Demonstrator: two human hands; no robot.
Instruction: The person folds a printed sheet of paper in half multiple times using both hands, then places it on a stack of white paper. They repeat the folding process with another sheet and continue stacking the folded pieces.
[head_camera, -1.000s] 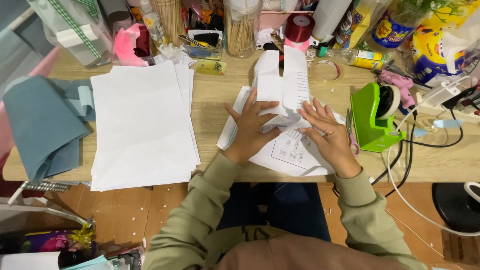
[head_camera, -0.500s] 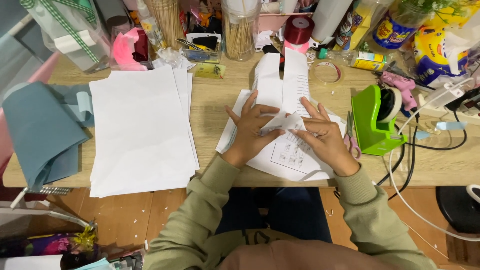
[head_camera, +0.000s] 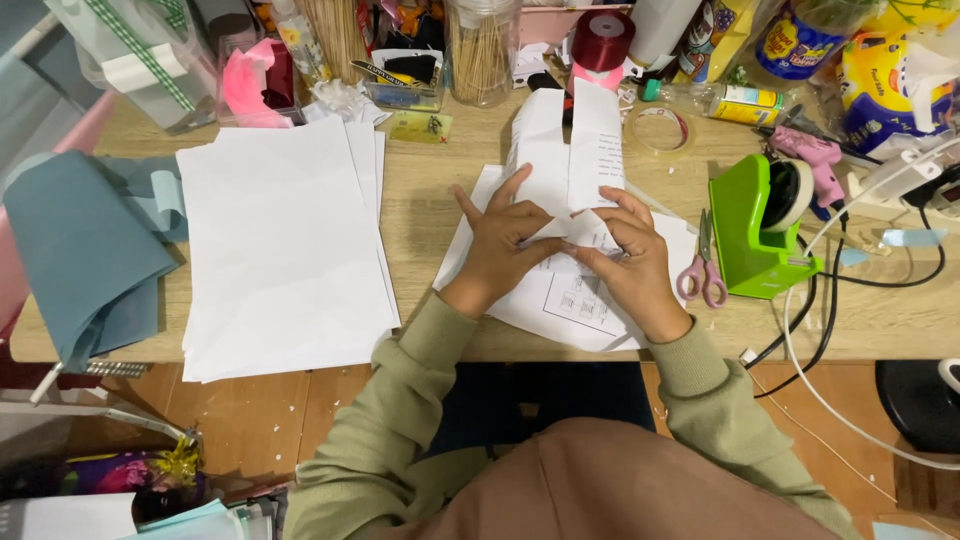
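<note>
A folded white paper piece (head_camera: 570, 150) lies on the wooden desk (head_camera: 430, 190), with two long flaps pointing away from me. It rests on a printed white sheet (head_camera: 590, 305). My left hand (head_camera: 505, 245) presses flat on the fold's left side, fingers spread. My right hand (head_camera: 632, 255) pinches the paper's lower fold at the centre, fingers curled on the crease. Both hands touch at the fingertips over the fold.
A stack of blank white sheets (head_camera: 285, 245) lies to the left, with teal paper (head_camera: 75, 250) beyond it. Pink-handled scissors (head_camera: 702, 270) and a green tape dispenser (head_camera: 760, 225) stand to the right, beside cables (head_camera: 830, 300). Jars, ribbon and bottles crowd the desk's back edge.
Both hands have drawn closer together on the fold. The right hand's fingers went from spread flat to curled and pinching the crease. The paper stays in place.
</note>
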